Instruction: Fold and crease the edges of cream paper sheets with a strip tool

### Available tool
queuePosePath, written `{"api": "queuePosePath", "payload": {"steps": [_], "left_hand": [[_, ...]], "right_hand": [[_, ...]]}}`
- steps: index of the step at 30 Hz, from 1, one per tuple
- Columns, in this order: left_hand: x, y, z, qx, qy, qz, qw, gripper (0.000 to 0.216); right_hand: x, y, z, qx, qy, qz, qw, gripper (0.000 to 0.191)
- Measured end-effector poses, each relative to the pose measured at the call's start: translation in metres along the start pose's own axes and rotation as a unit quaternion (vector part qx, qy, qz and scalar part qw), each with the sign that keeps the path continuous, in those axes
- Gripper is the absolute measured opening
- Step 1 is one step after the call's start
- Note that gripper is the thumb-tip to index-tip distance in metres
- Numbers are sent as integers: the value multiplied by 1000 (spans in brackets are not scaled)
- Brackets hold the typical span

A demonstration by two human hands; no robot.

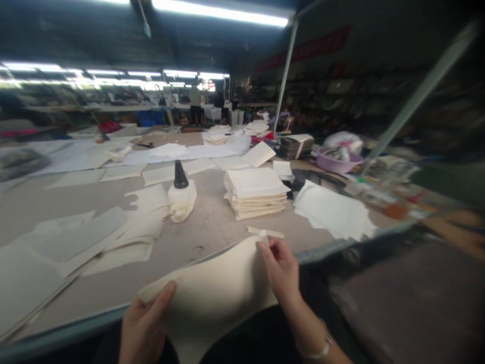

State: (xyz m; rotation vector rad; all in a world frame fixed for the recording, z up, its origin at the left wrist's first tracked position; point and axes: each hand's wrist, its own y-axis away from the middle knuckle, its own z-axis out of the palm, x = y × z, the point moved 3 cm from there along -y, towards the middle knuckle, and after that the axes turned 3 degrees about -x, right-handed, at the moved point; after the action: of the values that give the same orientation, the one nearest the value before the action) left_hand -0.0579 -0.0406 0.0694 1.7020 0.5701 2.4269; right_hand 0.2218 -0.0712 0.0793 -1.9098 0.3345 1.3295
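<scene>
A cream sheet (215, 283), of paper or thin fabric, hangs curved over the table's near edge between my two hands. My left hand (146, 318) pinches its left corner, thumb on top. At the upper right corner, my right hand (278, 265) grips it between thumb and fingers. Just beyond the right hand lies a narrow cream strip (267, 232) on the table. Farther back sits a stack of cream sheets (257, 192). Left of that stack is a whitish bottle (182, 199) with a black cone cap.
Overlapping pale sheets (109, 232) cover the table's left side. More white sheets (333, 210) lie at the right edge. A tied dark bundle (296, 146) and a purple basin (339, 159) stand behind. A metal post (286, 76) rises at the back; a person (195, 101) stands far off.
</scene>
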Motion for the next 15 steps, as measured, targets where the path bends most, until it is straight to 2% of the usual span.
{"api": "queuePosePath", "payload": {"steps": [4,7,9,12,15], "left_hand": [[3,1,4,74,16,22,997,44],[5,-1,3,69,30,27,997,43],[7,-1,2,58,31,24,998,44],[10,4,0,58,28,2,998,49],[14,10,1,57,21,-24,998,52]], "right_hand": [[-18,8,-8,-12,74,-189,979,6],[-32,12,-13,-32,68,-228,971,11],[-35,9,-15,-32,42,-200,978,10],[-27,0,-10,-42,-11,-81,996,12],[-19,-6,-3,-58,-77,16,995,20]]}}
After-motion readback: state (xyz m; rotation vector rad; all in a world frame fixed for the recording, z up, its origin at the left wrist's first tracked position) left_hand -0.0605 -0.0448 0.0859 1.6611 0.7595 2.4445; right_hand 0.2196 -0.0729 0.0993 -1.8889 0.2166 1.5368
